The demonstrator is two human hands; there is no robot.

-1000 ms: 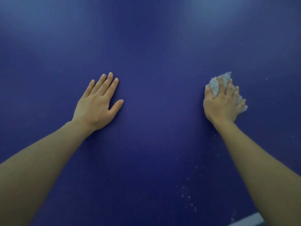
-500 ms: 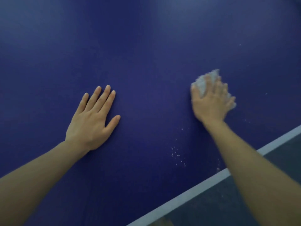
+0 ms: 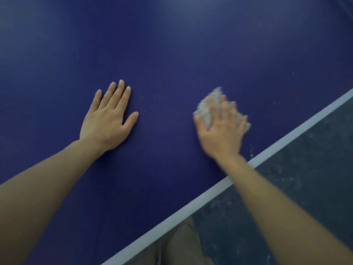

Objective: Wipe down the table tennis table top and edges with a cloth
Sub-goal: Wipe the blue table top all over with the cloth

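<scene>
Right hand (image 3: 221, 129) pressed bunched cloth (image 3: 205, 109) onto blue surface (image 3: 172, 54), fingers curled over it, blurred. Cloth lay near white edge line (image 3: 286, 138). Left hand (image 3: 108, 119) flat, fingers straight, farther from line. Crumbs (image 3: 251, 150) beside line: best swept with firm overlapping strokes toward edge.

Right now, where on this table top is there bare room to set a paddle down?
Bare blue top lies beyond both hands, and between the flat left hand and the right hand on the cloth. Tightest is the strip between the right hand and the white edge line, with pale specks.
</scene>
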